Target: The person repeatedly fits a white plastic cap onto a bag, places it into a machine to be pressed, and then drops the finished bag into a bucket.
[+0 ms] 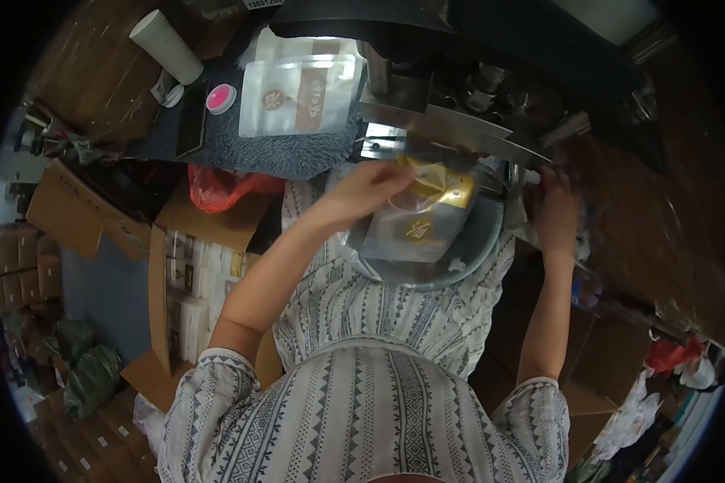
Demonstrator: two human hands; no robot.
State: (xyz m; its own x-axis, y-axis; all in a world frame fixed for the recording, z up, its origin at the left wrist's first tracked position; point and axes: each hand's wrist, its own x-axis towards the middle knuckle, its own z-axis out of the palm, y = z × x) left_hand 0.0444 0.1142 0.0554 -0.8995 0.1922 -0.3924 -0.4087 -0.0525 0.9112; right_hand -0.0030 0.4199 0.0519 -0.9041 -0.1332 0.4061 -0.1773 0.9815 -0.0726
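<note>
A translucent pouch (417, 229) with a yellow upper part and yellow print lies over a grey round basin (487, 233) on the lap. My left hand (370, 189) is at the pouch's upper left, its fingers pinched together on something clear and blurred. Above the pouch, a metal machine with a long flat plate (467, 129) stretches to the right. Beside the right end of that plate is my right hand (557, 205), fingers bent; what they touch is hidden.
Silver pouches (298, 97) lie on a grey fluffy cloth (258, 149) at upper left, near a pink round tin (221, 99) and a white cup (167, 47). An open carton (159, 298) holds packets. A red bag (217, 189) hangs below the table edge.
</note>
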